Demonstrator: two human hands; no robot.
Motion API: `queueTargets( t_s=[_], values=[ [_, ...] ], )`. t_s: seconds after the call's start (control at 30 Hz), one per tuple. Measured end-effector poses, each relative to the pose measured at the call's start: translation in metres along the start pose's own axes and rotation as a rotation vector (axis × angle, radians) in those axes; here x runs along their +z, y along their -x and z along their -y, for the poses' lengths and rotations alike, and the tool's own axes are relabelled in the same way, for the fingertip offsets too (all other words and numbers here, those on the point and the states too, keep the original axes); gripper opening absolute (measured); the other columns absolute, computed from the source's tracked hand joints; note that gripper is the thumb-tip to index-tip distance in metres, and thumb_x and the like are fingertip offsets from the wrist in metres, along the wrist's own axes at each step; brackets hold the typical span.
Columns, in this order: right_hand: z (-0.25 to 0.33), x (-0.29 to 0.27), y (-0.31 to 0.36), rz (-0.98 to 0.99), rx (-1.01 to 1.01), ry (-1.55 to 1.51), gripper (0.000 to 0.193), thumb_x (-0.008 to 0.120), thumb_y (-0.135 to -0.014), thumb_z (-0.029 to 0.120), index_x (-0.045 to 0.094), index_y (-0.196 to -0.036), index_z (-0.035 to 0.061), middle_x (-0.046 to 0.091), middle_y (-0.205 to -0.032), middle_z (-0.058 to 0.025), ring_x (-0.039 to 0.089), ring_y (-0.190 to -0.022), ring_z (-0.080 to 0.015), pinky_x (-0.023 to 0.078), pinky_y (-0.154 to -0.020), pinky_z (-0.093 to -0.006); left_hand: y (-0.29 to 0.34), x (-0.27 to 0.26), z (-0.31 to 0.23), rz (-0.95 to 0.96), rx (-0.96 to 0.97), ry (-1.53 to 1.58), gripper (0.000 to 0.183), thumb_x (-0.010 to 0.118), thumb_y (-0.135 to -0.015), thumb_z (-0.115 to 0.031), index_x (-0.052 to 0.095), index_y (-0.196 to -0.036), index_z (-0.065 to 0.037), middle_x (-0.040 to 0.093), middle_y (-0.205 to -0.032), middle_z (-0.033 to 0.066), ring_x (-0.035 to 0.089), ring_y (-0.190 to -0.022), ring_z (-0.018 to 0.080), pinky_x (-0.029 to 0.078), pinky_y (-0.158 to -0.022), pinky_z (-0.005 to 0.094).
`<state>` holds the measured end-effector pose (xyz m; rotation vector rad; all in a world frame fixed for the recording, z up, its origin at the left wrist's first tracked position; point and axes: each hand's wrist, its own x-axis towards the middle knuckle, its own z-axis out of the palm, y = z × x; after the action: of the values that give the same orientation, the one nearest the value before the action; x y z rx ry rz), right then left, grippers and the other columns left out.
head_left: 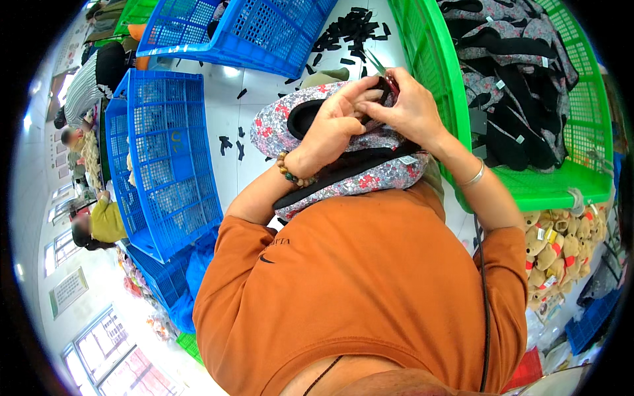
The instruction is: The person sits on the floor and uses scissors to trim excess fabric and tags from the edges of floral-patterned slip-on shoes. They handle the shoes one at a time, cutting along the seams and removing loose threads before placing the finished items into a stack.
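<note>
On my lap lie two floral slipper-shaped pieces in grey, red and white with black lining: an upper floral slipper point(272, 127) with an oval black opening, and a lower floral slipper point(370, 183) with a white tag. My left hand point(333, 122), with a bead bracelet at the wrist, is closed on the upper slipper's black edge. Close against it, my right hand point(415, 109) grips small scissors point(376, 63), their blades pointing up and away from me. The fingers of both hands meet at the black edge, and what lies between them is partly hidden.
A green crate point(432, 72) at the right holds several similar floral pieces. Blue crates point(175, 148) stand at the left and far side. Black scraps point(350, 32) litter the white floor ahead. Plush toys point(561, 251) are piled at the right. Other people sit at far left.
</note>
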<state>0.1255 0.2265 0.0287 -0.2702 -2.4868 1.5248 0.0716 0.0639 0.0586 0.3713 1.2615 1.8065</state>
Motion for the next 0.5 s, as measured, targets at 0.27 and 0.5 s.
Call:
queueTargets(
  t_s=[0.27,0.5],
  values=[
    [0.002,-0.001,0.003,-0.002,0.012,0.027,0.027,0.063,-0.067,0.018,0.052,-0.085,0.0010,0.059,-0.079,-0.0166,0.060,-0.074,-0.0351,0.047,-0.067,-0.0412,0.005,-0.003,-0.022,-0.104,0.084,-0.990,0.037,0.057,-0.078,0.004,0.058,-0.114,-0.001,0.066,-0.095,0.0086,0.063,-0.087,0.0132,0.050,-0.080,0.0244],
    [-0.011,0.001,0.000,0.048,-0.071,-0.218,0.031,0.061,-0.067,0.009,0.055,-0.095,-0.0012,0.060,-0.080,-0.0137,0.060,-0.074,-0.0297,0.047,-0.066,-0.0362,-0.031,-0.029,-0.021,0.087,0.745,-1.488,0.020,0.067,-0.071,-0.001,0.066,-0.090,-0.005,0.063,-0.079,0.0101,0.063,-0.076,0.0228,0.049,-0.068,0.0287]
  ],
)
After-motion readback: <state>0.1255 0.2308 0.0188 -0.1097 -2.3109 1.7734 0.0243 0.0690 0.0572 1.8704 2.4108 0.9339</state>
